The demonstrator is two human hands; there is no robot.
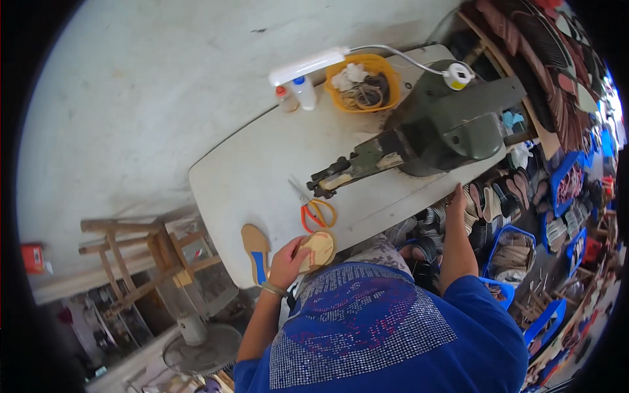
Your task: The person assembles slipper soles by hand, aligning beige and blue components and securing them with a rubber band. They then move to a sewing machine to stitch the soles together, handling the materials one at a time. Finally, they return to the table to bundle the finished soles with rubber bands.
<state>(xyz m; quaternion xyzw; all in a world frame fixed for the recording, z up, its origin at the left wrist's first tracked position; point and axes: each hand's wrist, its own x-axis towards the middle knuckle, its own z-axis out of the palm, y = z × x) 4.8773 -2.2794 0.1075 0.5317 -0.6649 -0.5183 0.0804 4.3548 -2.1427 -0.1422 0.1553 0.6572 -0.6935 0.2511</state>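
My left hand (pixel 286 261) grips a tan shoe sole (pixel 318 250) at the near edge of the white work table (pixel 262 157). Just left of it lies a second tan sole with a blue strap (pixel 256 251). Orange-handled scissors (pixel 316 211) rest on the table above the held sole. My right hand (pixel 457 196) reaches down past the table's right edge, fingers pointing at stacked soles (pixel 481 203) below; whether it holds anything is unclear. A dark green sewing machine (pixel 426 134) stands on the table.
A yellow basket of straps (pixel 363 84), two small bottles (pixel 296 95) and a white lamp sit at the table's far end. A wooden stool (pixel 141 252) and a floor fan (pixel 200 347) stand to my left. Blue crates of shoe parts (pixel 517 249) crowd the right.
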